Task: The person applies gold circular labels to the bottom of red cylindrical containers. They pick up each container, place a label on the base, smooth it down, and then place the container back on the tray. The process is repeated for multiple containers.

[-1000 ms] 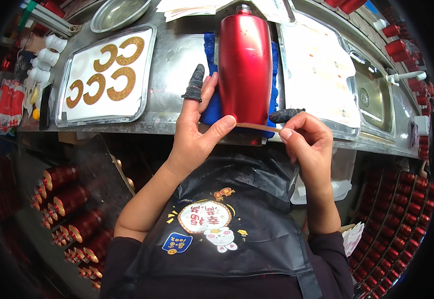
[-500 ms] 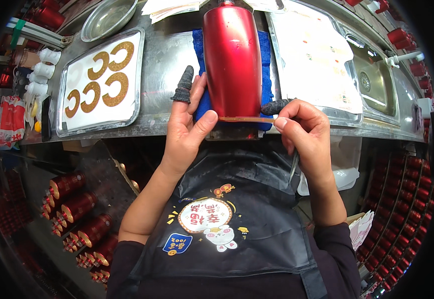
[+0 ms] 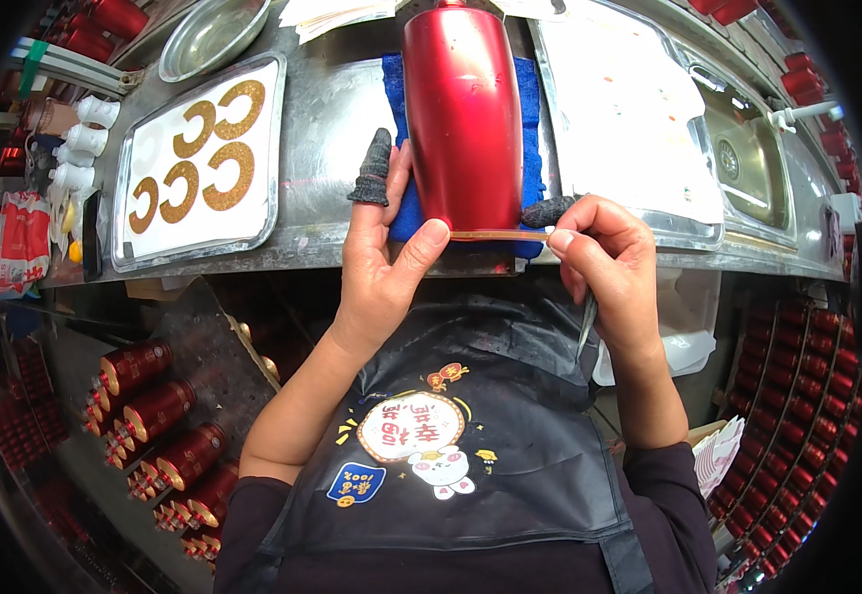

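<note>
A glossy red bottle (image 3: 464,119) lies on a blue cloth (image 3: 530,89), its base toward me. A thin gold-brown strip (image 3: 498,237) runs along the base edge. My left hand (image 3: 380,262) is open, fingers stretched along the bottle's left side, thumb pressed at the strip's left end. Between thumb and forefinger, my right hand (image 3: 604,259) pinches the strip's right end. Below that palm sticks out a slim pointed metal tool, apparently tweezers (image 3: 586,322). Dark finger cots cover one finger on each hand.
On the metal counter, a left tray (image 3: 275,163) carries curved gold pieces on white backing. A metal bowl (image 3: 215,38) stands behind it. At right are a tray with a white sheet (image 3: 624,124) and a sink (image 3: 743,148). Red bottles (image 3: 159,406) stand below left; racked ones (image 3: 797,426) fill the right.
My left thumb has shifted slightly right along the strip, and the left hand has moved a little that way. The right hand still pinches the strip's end.
</note>
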Tool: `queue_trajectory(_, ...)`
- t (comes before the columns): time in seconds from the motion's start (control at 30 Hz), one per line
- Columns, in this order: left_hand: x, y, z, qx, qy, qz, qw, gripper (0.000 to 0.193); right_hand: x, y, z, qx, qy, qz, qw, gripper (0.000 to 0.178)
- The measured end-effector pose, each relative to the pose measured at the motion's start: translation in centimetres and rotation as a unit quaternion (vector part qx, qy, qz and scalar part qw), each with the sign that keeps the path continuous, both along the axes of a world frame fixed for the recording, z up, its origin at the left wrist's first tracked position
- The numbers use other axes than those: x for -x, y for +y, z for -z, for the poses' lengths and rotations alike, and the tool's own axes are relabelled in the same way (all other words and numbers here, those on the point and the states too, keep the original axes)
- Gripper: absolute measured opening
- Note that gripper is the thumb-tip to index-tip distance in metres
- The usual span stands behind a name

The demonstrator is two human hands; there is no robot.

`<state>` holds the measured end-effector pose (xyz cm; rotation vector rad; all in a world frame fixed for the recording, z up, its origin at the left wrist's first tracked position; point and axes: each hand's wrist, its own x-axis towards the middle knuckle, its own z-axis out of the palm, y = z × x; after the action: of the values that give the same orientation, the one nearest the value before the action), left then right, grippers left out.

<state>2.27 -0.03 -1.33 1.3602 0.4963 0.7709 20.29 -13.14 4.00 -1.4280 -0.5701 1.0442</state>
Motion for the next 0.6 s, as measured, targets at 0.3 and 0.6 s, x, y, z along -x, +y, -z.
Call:
queue_trajectory(0.3, 0.85, 0.03, 0.07, 0.040, -0.022, -0.005, 0.999, 0.068, 0.34, 0.10, -0.30, -0.003, -0.041, 0.006, 0.999, 0.009)
queue_trajectory(0.6, 0.30, -0.37, 0.06, 0.025, -0.009, -0.012, 1.000, 0.068, 0.29, 0.28, -0.19, -0.001, -0.049, 0.009, 0.999, 0.010)
